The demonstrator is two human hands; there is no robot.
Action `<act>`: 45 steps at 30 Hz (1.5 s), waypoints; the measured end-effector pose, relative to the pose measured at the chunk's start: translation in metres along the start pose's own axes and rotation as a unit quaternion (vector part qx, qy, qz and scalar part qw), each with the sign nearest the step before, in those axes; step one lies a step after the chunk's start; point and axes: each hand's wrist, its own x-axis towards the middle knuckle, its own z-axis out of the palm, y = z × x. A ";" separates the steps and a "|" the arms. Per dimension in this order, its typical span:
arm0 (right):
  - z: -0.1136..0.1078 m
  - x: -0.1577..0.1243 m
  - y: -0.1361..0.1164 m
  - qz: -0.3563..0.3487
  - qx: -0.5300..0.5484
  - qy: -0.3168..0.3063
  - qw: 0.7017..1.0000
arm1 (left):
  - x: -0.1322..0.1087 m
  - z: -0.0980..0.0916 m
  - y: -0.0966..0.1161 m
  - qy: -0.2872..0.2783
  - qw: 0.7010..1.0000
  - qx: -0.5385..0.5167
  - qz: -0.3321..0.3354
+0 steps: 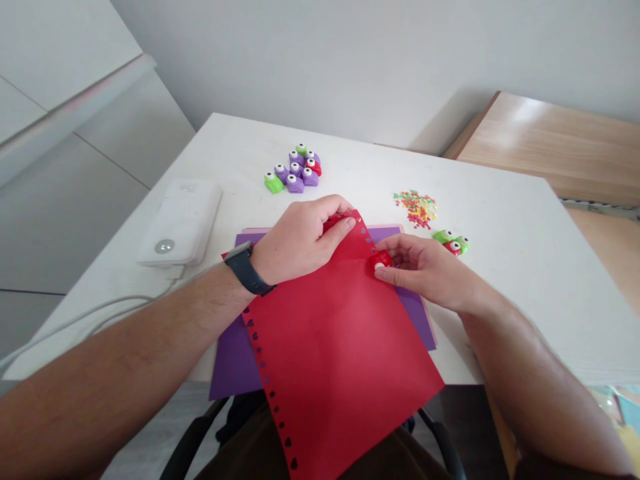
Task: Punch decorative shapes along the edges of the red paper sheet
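Observation:
A red paper sheet (335, 333) lies tilted over a purple sheet (235, 360) at the table's front edge, with rows of punched holes along its left and upper right edges. My left hand (300, 240) pinches the red sheet's top corner, fingers closed on it. My right hand (430, 270) grips a small red paper punch (381, 260) clamped on the sheet's upper right edge. A dark watch sits on my left wrist.
A cluster of several purple, green and red punches (296, 171) sits at the back of the white table (525, 267). A pile of paper confetti (417, 207) and two more punches (453, 241) lie right. A white device (183, 220) with a cable rests left.

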 end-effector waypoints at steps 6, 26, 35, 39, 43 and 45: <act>0.001 0.000 -0.003 -0.002 0.014 -0.011 1.000 | 0.000 0.001 -0.001 -0.001 1.000 0.000 0.003; 0.002 0.005 -0.009 0.016 0.220 0.077 0.972 | 0.002 -0.004 -0.015 0.118 0.987 0.109 0.015; 0.002 0.004 -0.009 0.026 0.220 0.057 0.974 | 0.002 -0.007 -0.014 0.006 0.989 0.130 -0.066; 0.002 0.003 -0.008 0.034 0.215 0.052 0.975 | 0.003 -0.010 -0.012 0.005 0.992 0.116 -0.049; 0.001 0.002 -0.007 0.031 0.208 0.035 0.977 | 0.002 -0.010 -0.009 0.016 0.994 0.104 -0.043; 0.000 0.002 -0.008 0.027 0.207 0.026 0.978 | 0.002 -0.010 -0.007 0.021 0.994 0.099 -0.040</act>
